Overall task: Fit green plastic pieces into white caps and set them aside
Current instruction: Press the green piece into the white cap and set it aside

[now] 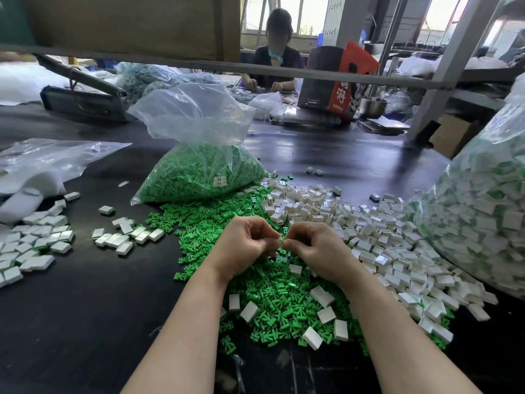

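Green plastic pieces (272, 297) lie heaped under both wrists, loose white caps (369, 223) to the right. Left hand (250, 243) and right hand (315, 245) curl together, pinching something tiny between fingertips, too hidden to name. Better to square the insert before pressing, then add it to the finished caps (37, 240) at left

Daylight is being admitted through the rear windows (309, 15), which are being overexposed. Glare is being reflected off the dark table (326, 155). Straight lines are being bent at the edges.
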Motion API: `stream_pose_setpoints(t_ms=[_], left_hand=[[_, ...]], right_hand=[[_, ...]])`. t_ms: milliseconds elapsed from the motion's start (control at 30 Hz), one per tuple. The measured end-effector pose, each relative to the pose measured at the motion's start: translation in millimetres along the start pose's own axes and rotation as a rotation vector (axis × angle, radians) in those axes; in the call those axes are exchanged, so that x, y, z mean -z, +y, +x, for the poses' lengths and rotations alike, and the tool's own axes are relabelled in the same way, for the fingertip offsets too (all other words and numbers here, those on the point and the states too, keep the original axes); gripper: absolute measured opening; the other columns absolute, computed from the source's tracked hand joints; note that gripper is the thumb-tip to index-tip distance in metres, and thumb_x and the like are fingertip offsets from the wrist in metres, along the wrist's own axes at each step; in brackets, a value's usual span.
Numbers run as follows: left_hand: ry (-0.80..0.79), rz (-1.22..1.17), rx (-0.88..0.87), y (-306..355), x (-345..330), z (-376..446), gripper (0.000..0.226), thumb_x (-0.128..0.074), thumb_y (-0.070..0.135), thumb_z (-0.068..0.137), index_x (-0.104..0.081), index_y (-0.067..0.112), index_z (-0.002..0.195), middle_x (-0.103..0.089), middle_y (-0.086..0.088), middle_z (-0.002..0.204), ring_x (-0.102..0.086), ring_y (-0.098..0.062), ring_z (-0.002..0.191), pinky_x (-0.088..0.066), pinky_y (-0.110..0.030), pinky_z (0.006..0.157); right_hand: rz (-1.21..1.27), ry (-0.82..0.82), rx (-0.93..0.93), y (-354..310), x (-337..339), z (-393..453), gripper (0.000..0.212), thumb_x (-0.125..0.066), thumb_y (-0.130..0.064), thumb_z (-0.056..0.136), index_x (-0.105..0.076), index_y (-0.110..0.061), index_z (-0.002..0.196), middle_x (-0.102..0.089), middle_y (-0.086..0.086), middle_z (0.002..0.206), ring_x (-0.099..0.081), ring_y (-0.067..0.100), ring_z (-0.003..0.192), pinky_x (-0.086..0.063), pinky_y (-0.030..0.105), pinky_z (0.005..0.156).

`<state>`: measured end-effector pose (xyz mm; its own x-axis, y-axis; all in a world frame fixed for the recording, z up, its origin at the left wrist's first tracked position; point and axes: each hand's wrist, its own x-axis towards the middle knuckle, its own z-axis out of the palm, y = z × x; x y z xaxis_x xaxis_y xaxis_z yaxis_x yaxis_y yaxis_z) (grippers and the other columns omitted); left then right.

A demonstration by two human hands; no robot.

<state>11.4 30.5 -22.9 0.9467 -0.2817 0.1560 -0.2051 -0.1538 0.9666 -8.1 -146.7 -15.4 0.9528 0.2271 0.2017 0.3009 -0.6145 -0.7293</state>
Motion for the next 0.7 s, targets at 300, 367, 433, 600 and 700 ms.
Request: stream_pose_setpoints(t_ms=[300, 367, 433, 600, 700], left_hand=[[0.087, -0.168, -0.033, 7, 0, 4, 0.008, -0.074, 0.002, 0.082, -0.072, 0.007, 0.087, -0.073, -0.005, 0.074, -0.067, -0.014, 0.067, -0.054, -0.020, 0.065], [0.067, -0.147, -0.017, 9, -1, 4, 0.007, -0.072, 0.005, 0.085, -0.068, 0.004, 0.091, -0.070, -0.004, 0.072, -0.064, -0.011, 0.064, -0.051, -0.018, 0.059], [0.014, -0.090, 0.012, 10, -1, 4, 0.006, -0.064, 0.012, 0.092, -0.062, 0.006, 0.092, -0.066, -0.004, 0.072, -0.059, -0.009, 0.062, -0.045, -0.016, 0.057], [-0.134, -0.102, 0.037, 15, -5, 1, 0.022, -0.043, 0.016, 0.103, -0.056, 0.004, 0.088, -0.046, -0.008, 0.072, -0.042, -0.016, 0.067, -0.036, -0.024, 0.062], [-0.163, -0.136, 0.050, 15, -5, 1, 0.026, -0.041, 0.014, 0.103, -0.055, 0.010, 0.081, -0.043, -0.003, 0.069, -0.040, -0.011, 0.064, -0.037, -0.017, 0.060]], right_hand=[[0.144, 0.014, -0.033, -8, -6, 3, 0.032, -0.045, -0.022, 0.104, -0.054, -0.018, 0.073, -0.050, -0.005, 0.062, -0.042, 0.007, 0.055, -0.038, 0.031, 0.058], [0.207, 0.023, -0.016, -8, -5, 2, 0.032, -0.046, -0.019, 0.104, -0.053, -0.017, 0.072, -0.048, -0.008, 0.061, -0.042, 0.007, 0.057, -0.037, 0.027, 0.058], [0.294, 0.037, 0.004, -8, -4, 3, 0.032, -0.047, -0.015, 0.103, -0.054, -0.015, 0.072, -0.048, -0.010, 0.059, -0.043, 0.007, 0.057, -0.036, 0.023, 0.058], [0.544, -0.034, -0.037, -8, -4, 3, 0.029, -0.045, -0.012, 0.103, -0.057, -0.008, 0.077, -0.046, -0.007, 0.061, -0.041, 0.007, 0.057, -0.036, 0.019, 0.055], [0.601, -0.098, -0.043, -8, -3, 2, 0.034, -0.044, -0.012, 0.103, -0.051, -0.015, 0.070, -0.042, -0.007, 0.058, -0.036, 0.007, 0.053, -0.032, 0.018, 0.052]])
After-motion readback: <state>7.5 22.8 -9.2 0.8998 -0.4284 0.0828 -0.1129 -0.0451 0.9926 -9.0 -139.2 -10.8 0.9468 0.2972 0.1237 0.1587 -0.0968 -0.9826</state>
